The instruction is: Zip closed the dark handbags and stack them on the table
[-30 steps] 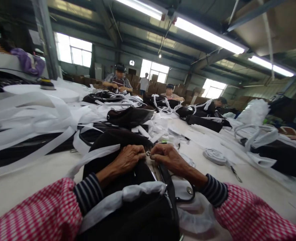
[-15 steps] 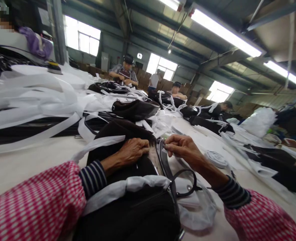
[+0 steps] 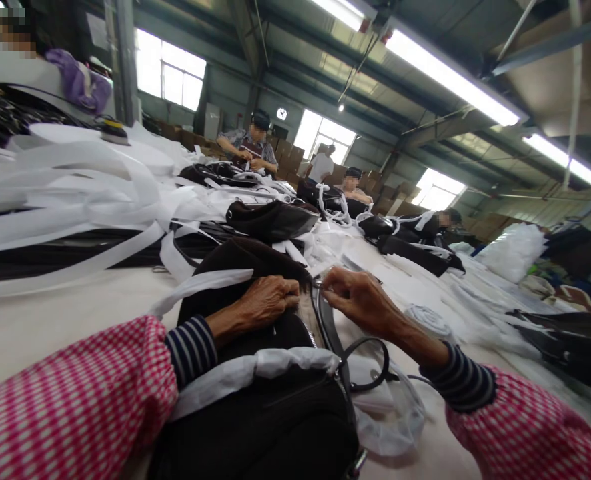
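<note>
A black bag (image 3: 255, 427) lies on its side in front of me, its zipper (image 3: 311, 339) running along the opening on the right. White wrapping covers its handle (image 3: 255, 369). My left hand (image 3: 270, 300) is closed on the bag's edge beside the opening, fingertips curled and partly hidden. At the far end of the zipper, my right hand (image 3: 358, 297) pinches a small metal piece (image 3: 317, 284), mostly covered by the fingers. A thin black strap loop (image 3: 385, 363) and a clear-white wrapped strap (image 3: 393, 433) lie to the right of the bag.
White strips (image 3: 90, 213) are heaped at the left. Another black bag (image 3: 273, 219) lies just beyond mine. A coiled white roll (image 3: 428, 320) sits right of my right hand, with dark bags (image 3: 570, 340) farther right. A co-worker (image 3: 255, 147) handles something across the table.
My right hand has moved slightly left, its fingertips now at the metal piece by the zipper's end. My left hand keeps its hold on the bag's edge.
</note>
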The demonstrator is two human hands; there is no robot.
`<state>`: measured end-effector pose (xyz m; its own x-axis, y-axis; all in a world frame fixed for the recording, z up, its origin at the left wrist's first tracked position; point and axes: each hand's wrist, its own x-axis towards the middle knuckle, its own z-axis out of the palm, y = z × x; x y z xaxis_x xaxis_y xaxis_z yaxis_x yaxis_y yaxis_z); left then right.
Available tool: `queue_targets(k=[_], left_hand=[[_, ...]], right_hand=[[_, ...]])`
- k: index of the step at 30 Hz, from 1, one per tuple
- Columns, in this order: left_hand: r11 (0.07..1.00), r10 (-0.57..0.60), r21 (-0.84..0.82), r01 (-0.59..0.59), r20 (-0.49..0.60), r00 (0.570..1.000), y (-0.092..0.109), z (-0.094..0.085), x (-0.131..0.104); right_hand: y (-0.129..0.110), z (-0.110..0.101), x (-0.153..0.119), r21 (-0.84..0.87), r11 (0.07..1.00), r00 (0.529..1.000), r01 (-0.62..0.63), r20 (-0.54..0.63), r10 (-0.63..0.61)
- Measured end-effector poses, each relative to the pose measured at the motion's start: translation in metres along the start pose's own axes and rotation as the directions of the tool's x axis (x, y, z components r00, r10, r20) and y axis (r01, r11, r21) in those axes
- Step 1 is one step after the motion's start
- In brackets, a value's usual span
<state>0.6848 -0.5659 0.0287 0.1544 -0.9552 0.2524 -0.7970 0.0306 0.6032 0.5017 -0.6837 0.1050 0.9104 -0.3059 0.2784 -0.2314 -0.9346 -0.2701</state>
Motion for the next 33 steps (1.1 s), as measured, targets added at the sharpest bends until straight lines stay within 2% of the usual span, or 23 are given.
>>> queue_targets(k=[2,4,7,9,13,15,22,25,29,33], left_hand=[[1.000,0.004,0.003,-0.004,0.001,1.000,0.000,0.000,0.000],[1.000,0.008,0.005,-0.008,0.003,1.000,0.000,-0.001,0.000],[1.000,0.013,0.011,-0.013,0.006,1.000,0.000,-0.001,-0.001],[1.000,0.015,0.016,-0.015,0.008,1.000,0.000,-0.001,-0.001],[1.000,0.019,0.023,-0.019,0.022,1.000,-0.001,0.000,-0.001],[0.999,0.027,0.023,-0.028,0.034,0.999,-0.001,0.000,0.000],[1.000,0.010,0.023,-0.011,0.033,0.999,0.002,-0.001,-0.001],[1.000,-0.006,0.026,0.005,0.022,1.000,0.002,-0.002,-0.001],[0.999,-0.009,0.033,0.009,0.015,1.000,0.002,-0.001,-0.001],[0.999,0.008,0.040,-0.008,0.021,1.000,0.002,0.000,0.000]], right_hand=[[0.009,0.007,0.001,0.299,0.952,0.998,-0.065,0.038,0.056],[0.016,0.014,0.002,0.520,0.836,0.984,-0.173,0.117,0.131],[0.021,0.022,0.004,0.670,0.691,0.962,-0.271,0.197,0.187],[0.022,0.023,0.003,0.671,0.688,0.961,-0.276,0.212,0.178],[0.024,0.020,-0.004,0.497,0.843,0.968,-0.206,0.232,0.099],[0.025,0.019,-0.008,0.417,0.891,0.962,-0.181,0.265,0.072],[0.015,0.015,-0.018,0.258,0.955,0.952,-0.146,0.300,0.064],[0.003,0.010,-0.021,0.032,0.996,0.944,-0.086,0.323,0.071],[-0.005,0.016,-0.019,-0.349,0.937,0.946,0.018,0.310,0.098],[-0.010,0.029,-0.009,-0.526,0.845,0.938,0.094,0.331,0.102]])
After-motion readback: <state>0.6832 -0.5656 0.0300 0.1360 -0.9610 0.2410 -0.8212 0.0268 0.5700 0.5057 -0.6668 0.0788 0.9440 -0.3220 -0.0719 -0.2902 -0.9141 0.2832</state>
